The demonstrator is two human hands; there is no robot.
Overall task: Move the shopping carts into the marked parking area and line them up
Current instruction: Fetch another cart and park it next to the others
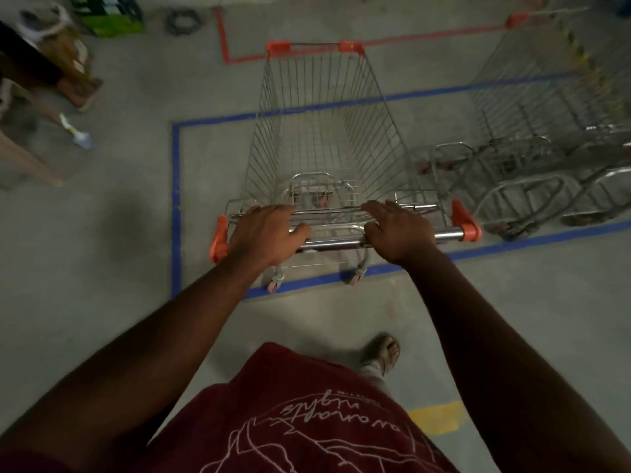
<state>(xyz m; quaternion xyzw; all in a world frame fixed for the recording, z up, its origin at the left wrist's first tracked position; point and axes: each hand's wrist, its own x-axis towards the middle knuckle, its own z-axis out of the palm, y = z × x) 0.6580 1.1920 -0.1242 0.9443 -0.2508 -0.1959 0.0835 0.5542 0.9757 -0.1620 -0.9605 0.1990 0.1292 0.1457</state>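
Inside blue-taped bay (176, 186) — both hands (269, 233) grip cart handle (336, 242).

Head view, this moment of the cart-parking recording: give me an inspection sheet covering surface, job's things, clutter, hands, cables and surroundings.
Surface: grey concrete floor with a blue tape rectangle, a red tape outline beyond it, and a yellow mark near the person.
Job's things: pushed cart mostly inside the blue tape, rear wheels at the near line; parked carts to its right, inside the rectangle.
Clutter: green box and a dark coil at far left.
Hands: left hand and right hand both grip the cart handle.
Cables: nothing seen for certain; the coil is too blurred to identify.
Surroundings: brown furniture, blurred, at left.
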